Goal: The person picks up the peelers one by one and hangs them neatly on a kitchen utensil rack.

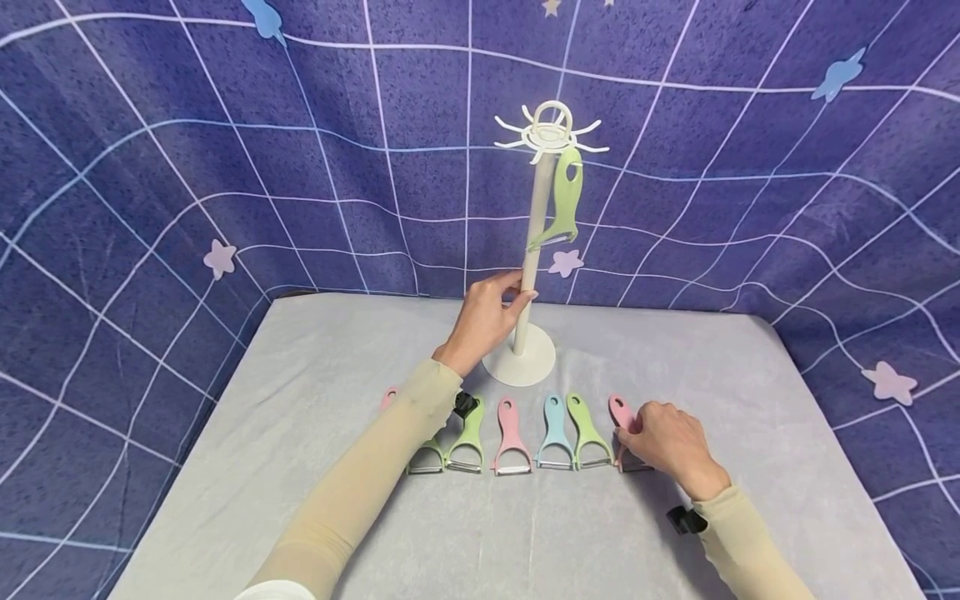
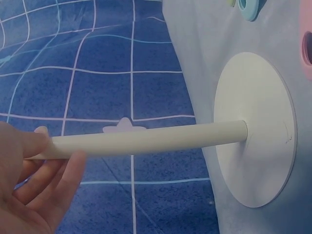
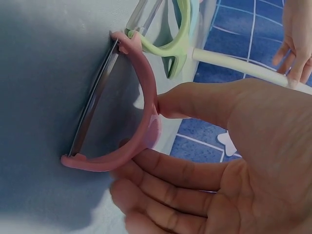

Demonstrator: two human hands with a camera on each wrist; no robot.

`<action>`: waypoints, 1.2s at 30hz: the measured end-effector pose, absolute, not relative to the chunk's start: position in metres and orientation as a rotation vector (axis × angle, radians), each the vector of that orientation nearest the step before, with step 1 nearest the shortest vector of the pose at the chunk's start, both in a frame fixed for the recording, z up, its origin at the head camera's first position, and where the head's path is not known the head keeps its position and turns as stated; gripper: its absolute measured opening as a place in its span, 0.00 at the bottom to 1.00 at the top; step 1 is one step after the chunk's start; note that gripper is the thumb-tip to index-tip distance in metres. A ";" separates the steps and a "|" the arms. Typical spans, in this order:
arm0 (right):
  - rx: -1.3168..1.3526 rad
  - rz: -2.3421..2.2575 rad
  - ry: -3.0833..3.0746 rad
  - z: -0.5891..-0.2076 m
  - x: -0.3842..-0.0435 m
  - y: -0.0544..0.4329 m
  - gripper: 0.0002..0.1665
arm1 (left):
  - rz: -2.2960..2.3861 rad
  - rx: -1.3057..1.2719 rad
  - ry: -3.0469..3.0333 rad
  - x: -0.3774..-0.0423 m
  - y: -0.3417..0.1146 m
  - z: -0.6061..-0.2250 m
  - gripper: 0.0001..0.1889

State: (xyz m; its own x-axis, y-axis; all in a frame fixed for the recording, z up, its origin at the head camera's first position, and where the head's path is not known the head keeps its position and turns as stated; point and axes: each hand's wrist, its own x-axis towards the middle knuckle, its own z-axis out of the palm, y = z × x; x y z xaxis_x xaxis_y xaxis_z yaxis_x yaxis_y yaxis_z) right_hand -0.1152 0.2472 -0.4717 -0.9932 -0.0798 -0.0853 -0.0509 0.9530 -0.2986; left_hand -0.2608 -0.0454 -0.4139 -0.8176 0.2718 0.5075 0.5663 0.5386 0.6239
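Observation:
My left hand (image 1: 483, 321) holds the pole of a cream-white hook stand (image 1: 537, 204) between thumb and fingers, above its round base (image 2: 256, 180). On one of the stand's top hooks hangs a green peeler (image 1: 567, 196), blade end down. At the right end of a row on the table, my right hand (image 1: 671, 446) pinches a pink peeler (image 3: 150, 83). The thumb presses one side of its neck, the fingers the other, and its metal blade faces away from the palm. The hand covers part of that peeler in the head view.
Along the row lie a blue peeler (image 1: 554, 421), a green peeler (image 1: 585, 425), a pink peeler (image 1: 508, 425) and another green peeler (image 1: 471, 433). More at the left are partly hidden by my left forearm. A purple-blue gridded cloth (image 1: 420, 200) hangs behind the grey-covered table (image 1: 300, 375).

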 end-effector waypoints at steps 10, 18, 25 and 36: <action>-0.123 -0.481 3.016 -0.470 -0.116 0.247 0.17 | -1.191 -0.688 -2.431 -0.261 -0.046 -0.413 0.12; -0.120 -0.483 3.006 -0.467 -0.118 0.247 0.17 | -1.196 -0.694 -2.415 -0.260 -0.046 -0.412 0.12; -0.129 -0.545 3.025 -0.463 -0.119 0.251 0.16 | -1.187 -0.701 -2.429 -0.260 -0.045 -0.414 0.11; -0.150 -0.715 3.072 -0.454 -0.125 0.258 0.12 | -1.191 -0.701 -2.423 -0.260 -0.044 -0.414 0.11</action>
State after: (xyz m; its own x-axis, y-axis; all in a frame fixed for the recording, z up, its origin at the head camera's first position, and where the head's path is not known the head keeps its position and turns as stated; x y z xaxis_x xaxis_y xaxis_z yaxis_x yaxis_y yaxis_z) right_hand -0.1246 0.2584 -0.4541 -0.9954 -0.0886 0.0368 -0.0957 0.8928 -0.4401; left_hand -0.2598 -0.0444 -0.4141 -0.8162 0.2757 0.5077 0.5705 0.5240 0.6324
